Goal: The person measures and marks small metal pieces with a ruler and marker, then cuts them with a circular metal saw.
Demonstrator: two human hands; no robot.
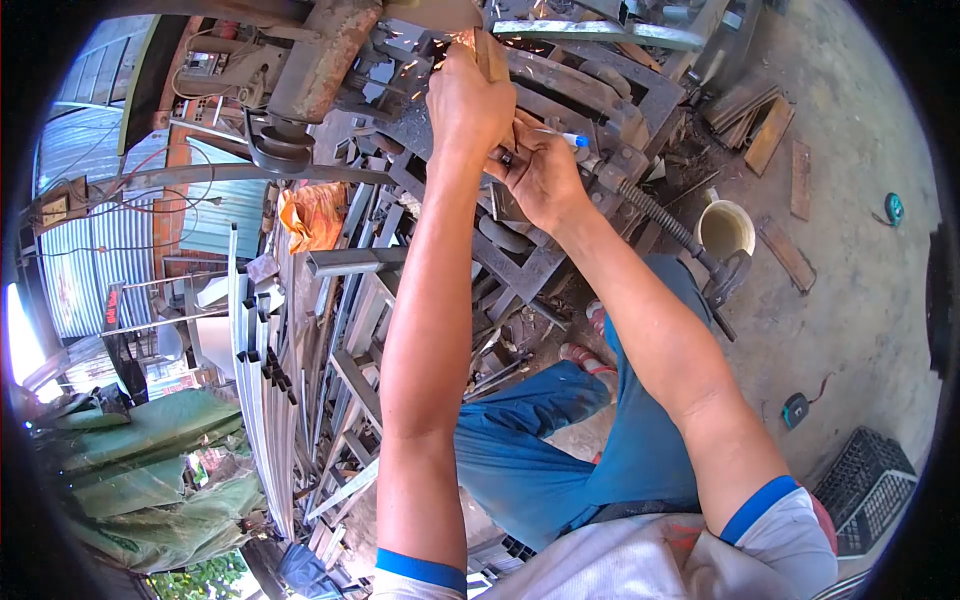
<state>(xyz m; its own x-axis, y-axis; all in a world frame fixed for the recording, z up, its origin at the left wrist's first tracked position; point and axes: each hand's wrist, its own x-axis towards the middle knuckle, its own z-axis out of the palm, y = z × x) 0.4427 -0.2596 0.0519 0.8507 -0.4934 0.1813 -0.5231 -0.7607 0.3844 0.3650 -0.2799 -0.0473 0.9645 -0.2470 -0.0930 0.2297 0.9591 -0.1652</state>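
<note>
My left hand (468, 108) is closed on a flat brownish piece (490, 55) that sticks up past the fingers. Orange sparks fly around its upper end, beside a pale rounded surface (435, 12) at the top edge. Just below and to the right, my right hand (543, 175) is turned palm up with curled fingers. A small dark end (505, 158) shows at its fingertips; the rest is hidden. A blue-tipped, pen-like thing (576, 140) shows beside that hand. Under both hands is a dark metal bench frame (540, 262) with a threaded screw clamp (655, 212).
Long metal tubes (262, 400) stand at left near an orange cloth (312, 215). A rusty machine arm (325, 60) is at upper left. On the concrete floor are a bucket (724, 228), wooden boards (770, 135), tape measures (795, 410) and a black crate (868, 485).
</note>
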